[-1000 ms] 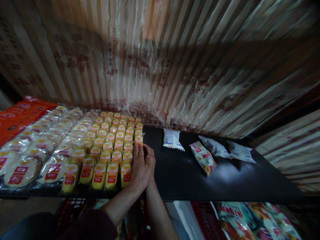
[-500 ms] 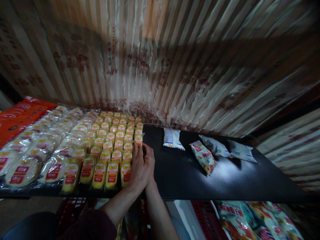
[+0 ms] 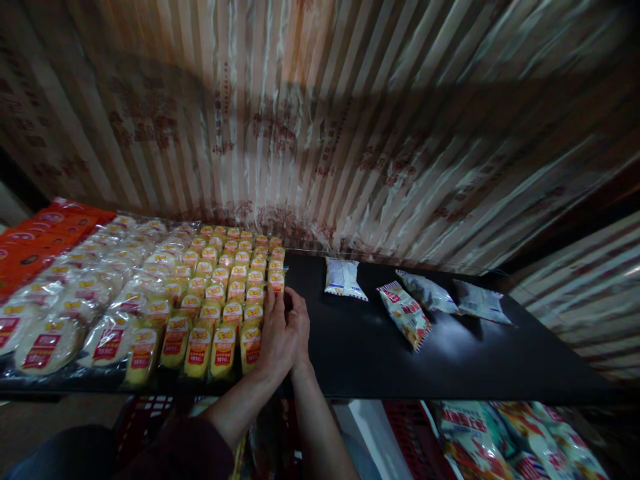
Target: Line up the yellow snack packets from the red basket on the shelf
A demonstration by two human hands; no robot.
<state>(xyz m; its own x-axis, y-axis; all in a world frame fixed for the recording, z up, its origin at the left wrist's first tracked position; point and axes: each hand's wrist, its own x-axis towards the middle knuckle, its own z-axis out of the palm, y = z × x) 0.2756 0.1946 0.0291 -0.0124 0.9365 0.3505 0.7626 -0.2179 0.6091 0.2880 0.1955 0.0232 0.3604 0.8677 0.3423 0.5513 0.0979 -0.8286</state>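
Rows of small yellow packets with red labels [image 3: 225, 293] lie on a black shelf [image 3: 450, 360]. My left hand [image 3: 275, 333] stands on edge with its fingers stretched forward, pressed against the right-hand column of packets. My right hand [image 3: 301, 321] is tucked against the left one, fingers curled toward it; what they hold, if anything, is hidden. Both wrists cross the shelf's front edge.
Round cakes in clear wrappers [image 3: 75, 313] and orange packs [image 3: 35, 237] fill the shelf's left. Several loose snack bags [image 3: 405, 313] lie at the right rear. A striped curtain [image 3: 320, 133] hangs behind. Red crates [image 3: 415, 433] and snack bags [image 3: 500, 443] sit below.
Almost nothing: both hands stay pressed together at the right edge of the yellow packets, shifting only slightly.
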